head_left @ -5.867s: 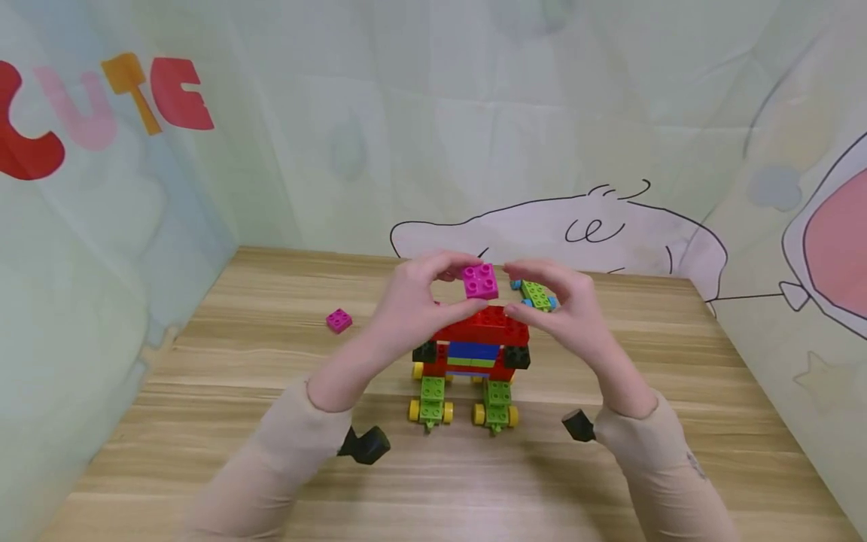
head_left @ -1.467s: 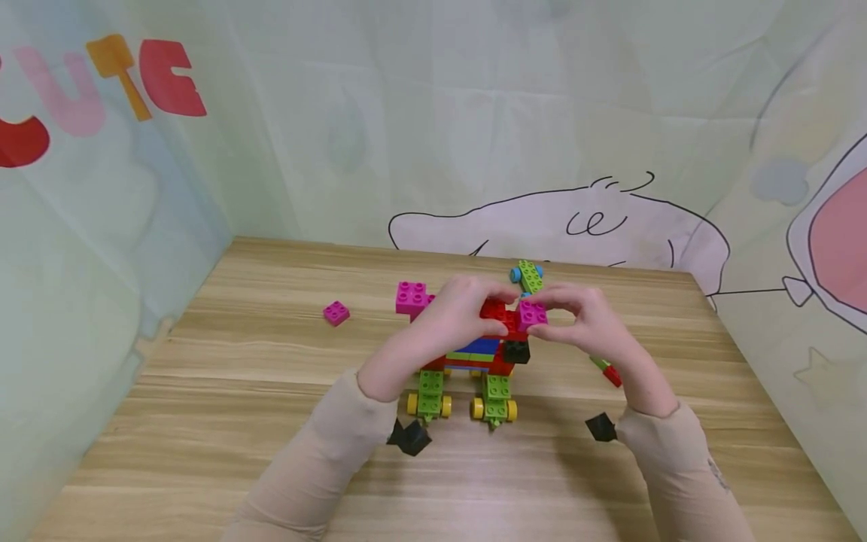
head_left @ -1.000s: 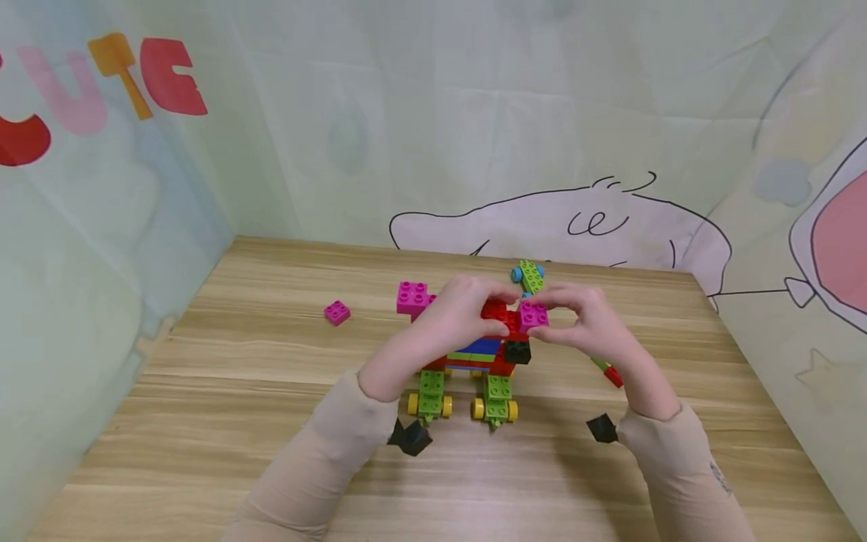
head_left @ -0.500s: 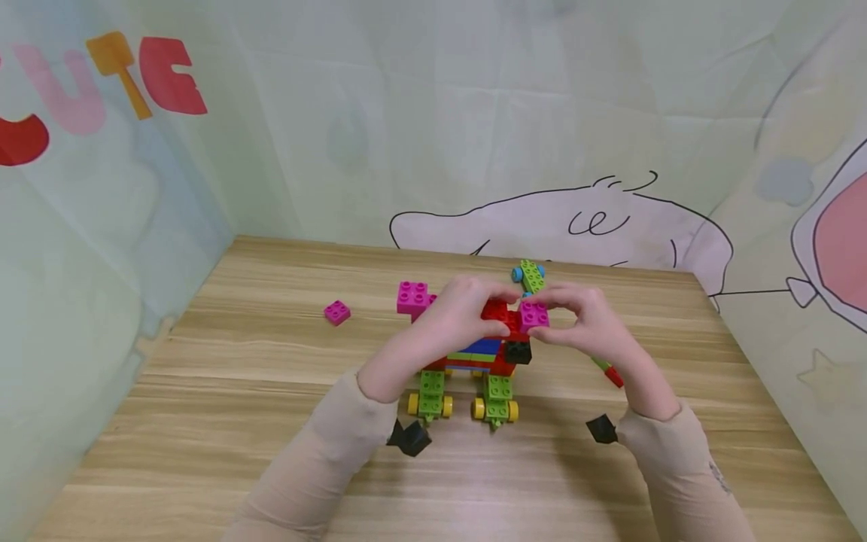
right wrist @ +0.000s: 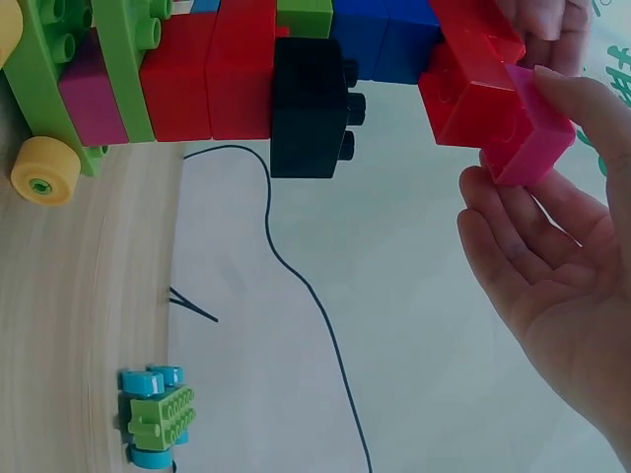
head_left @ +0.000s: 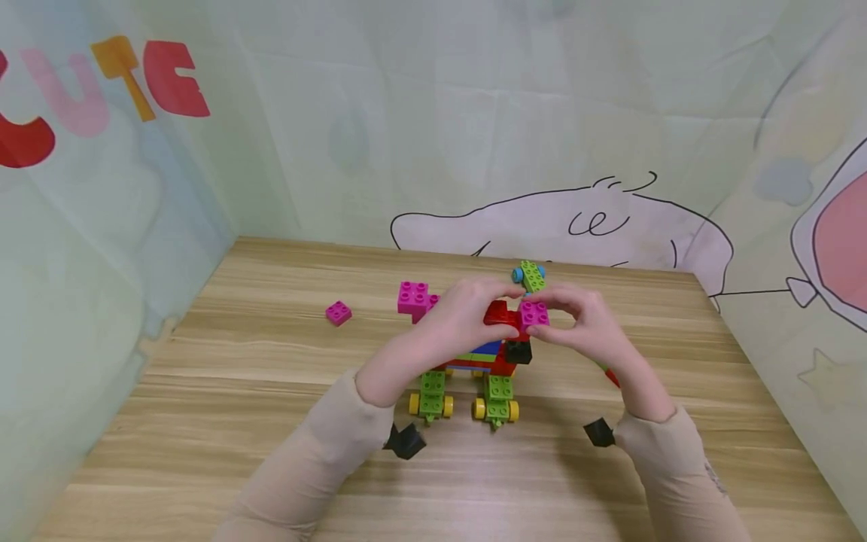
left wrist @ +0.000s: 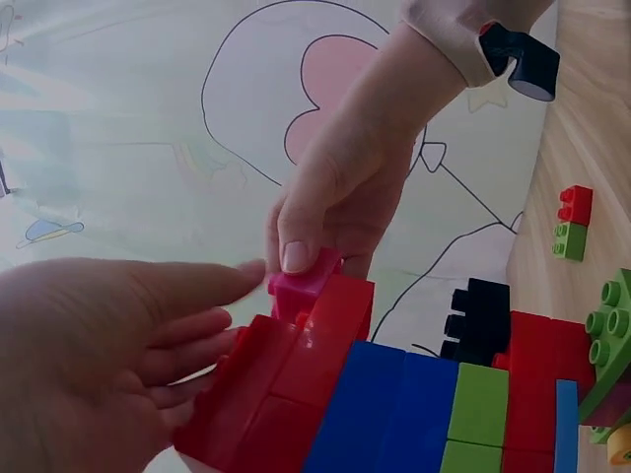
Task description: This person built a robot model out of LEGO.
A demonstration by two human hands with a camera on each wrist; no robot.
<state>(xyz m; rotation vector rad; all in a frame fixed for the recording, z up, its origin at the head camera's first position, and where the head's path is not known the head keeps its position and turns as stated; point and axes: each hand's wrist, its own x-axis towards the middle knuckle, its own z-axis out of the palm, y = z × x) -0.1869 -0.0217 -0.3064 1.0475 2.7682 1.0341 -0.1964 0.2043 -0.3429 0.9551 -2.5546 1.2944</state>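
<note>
A toy-brick model (head_left: 486, 348) stands on the table, its red top over blue and green layers, with green legs (head_left: 432, 385) on yellow wheels. My right hand (head_left: 579, 322) pinches a pink four-stud brick (head_left: 534, 315) at the right end of the red top. In the right wrist view this pink brick (right wrist: 537, 133) meets the end of the red bricks (right wrist: 468, 84), overhanging beyond them. My left hand (head_left: 460, 318) grips the red top just beside it, thumb on the near side. Another pink brick (head_left: 412, 299) sits raised at the model's left end. A black brick (right wrist: 308, 108) juts out below the red top.
A loose pink brick (head_left: 339, 313) lies on the table to the left. Behind the model is a green piece with blue wheels (head_left: 533, 276). A small red and green piece (left wrist: 572, 222) lies to the right, partly covered by my right forearm in the head view.
About six seconds ago my left hand pinched a pink brick above the model; now my right hand pinches one at the right end. Over the last second and a half, the hands have barely moved.
</note>
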